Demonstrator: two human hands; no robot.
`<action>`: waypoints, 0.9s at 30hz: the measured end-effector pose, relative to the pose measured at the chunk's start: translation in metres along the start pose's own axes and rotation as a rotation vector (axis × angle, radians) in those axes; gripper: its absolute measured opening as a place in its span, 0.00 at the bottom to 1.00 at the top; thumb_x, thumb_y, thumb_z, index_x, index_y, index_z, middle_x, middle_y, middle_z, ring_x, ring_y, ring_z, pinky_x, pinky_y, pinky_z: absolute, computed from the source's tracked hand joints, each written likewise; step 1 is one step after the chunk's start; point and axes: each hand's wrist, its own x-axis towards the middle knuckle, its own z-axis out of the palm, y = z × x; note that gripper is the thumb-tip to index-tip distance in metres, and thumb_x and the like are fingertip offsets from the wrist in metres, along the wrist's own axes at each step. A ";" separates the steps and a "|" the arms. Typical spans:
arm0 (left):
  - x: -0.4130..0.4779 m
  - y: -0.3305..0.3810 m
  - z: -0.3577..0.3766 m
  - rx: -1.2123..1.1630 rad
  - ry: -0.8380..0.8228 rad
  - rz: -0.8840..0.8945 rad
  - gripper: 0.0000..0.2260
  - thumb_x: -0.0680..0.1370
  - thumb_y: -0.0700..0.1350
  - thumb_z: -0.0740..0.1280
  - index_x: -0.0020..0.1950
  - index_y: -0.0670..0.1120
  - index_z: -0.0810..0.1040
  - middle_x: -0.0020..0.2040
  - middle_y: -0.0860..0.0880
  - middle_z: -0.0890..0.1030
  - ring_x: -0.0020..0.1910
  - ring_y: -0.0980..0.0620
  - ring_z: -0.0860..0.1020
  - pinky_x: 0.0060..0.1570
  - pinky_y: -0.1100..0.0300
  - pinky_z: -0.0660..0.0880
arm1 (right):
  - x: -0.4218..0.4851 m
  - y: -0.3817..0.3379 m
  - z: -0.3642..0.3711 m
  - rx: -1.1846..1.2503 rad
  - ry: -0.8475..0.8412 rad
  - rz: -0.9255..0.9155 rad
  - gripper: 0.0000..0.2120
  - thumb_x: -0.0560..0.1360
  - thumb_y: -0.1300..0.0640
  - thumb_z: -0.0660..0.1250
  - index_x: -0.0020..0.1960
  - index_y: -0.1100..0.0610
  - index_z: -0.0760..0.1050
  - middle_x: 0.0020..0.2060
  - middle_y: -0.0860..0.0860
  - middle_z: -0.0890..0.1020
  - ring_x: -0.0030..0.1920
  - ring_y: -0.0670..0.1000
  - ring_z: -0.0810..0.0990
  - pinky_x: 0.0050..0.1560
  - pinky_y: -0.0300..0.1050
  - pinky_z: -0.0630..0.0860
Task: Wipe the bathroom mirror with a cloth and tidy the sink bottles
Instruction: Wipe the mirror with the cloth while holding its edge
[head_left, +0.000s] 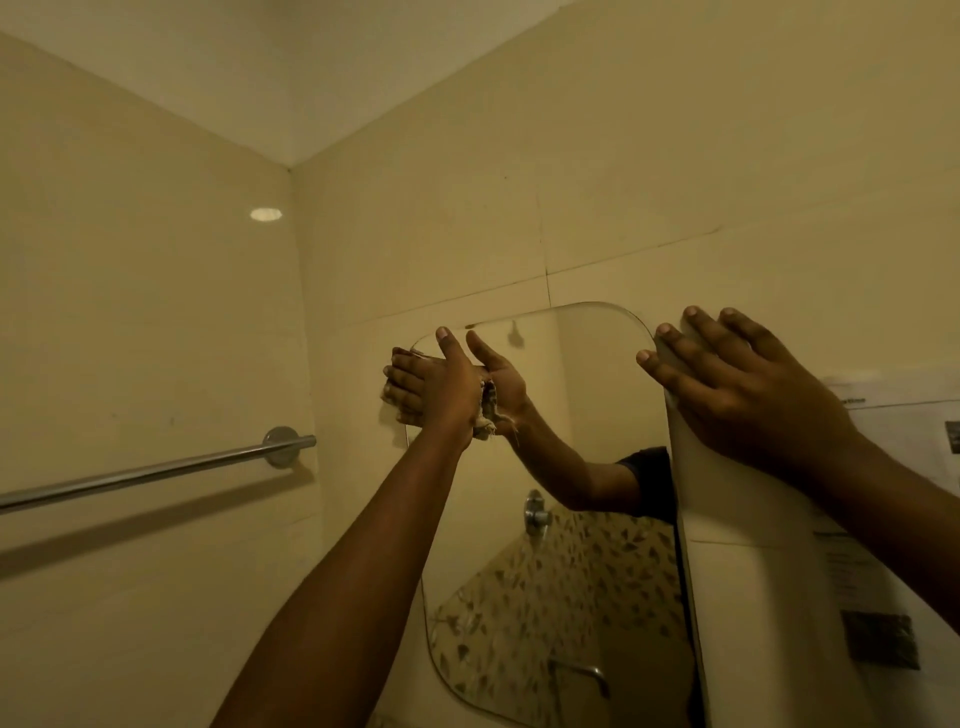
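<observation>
Fingers (402, 371) straight, my left hand (441, 387) presses the cloth (488, 415) on the mirror's (571, 389) top-left corner; my right hand (748, 395) lies flat on its right edge.

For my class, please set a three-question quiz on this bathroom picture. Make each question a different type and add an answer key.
1. True or false: the left hand presses a cloth against the mirror near its upper left corner.
2. Multiple choice: where is the right hand? A) gripping a tap B) flat at the mirror's upper right edge C) holding a bottle
3. Short answer: what metal fixture is on the wall to the left of the mirror?

Key: 1 true; 2 B; 3 the towel rail.
</observation>
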 end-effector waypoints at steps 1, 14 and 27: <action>0.001 -0.002 0.001 0.026 0.002 0.042 0.42 0.84 0.71 0.48 0.87 0.46 0.37 0.88 0.46 0.37 0.87 0.43 0.34 0.83 0.40 0.35 | 0.000 0.000 0.000 -0.001 -0.002 0.001 0.25 0.84 0.57 0.61 0.80 0.60 0.69 0.74 0.67 0.73 0.75 0.72 0.71 0.75 0.70 0.66; -0.005 -0.009 0.015 0.328 -0.094 0.658 0.46 0.78 0.74 0.44 0.87 0.49 0.35 0.87 0.50 0.33 0.85 0.49 0.30 0.84 0.41 0.32 | 0.004 -0.003 -0.016 0.040 -0.038 0.054 0.24 0.84 0.54 0.56 0.77 0.57 0.74 0.73 0.63 0.77 0.75 0.68 0.73 0.74 0.67 0.70; -0.048 0.010 0.034 0.521 -0.213 1.165 0.45 0.80 0.74 0.46 0.87 0.49 0.36 0.87 0.50 0.31 0.84 0.49 0.28 0.83 0.37 0.32 | 0.004 -0.005 -0.018 0.034 -0.065 0.101 0.24 0.82 0.55 0.55 0.72 0.62 0.78 0.71 0.63 0.79 0.74 0.66 0.75 0.75 0.65 0.71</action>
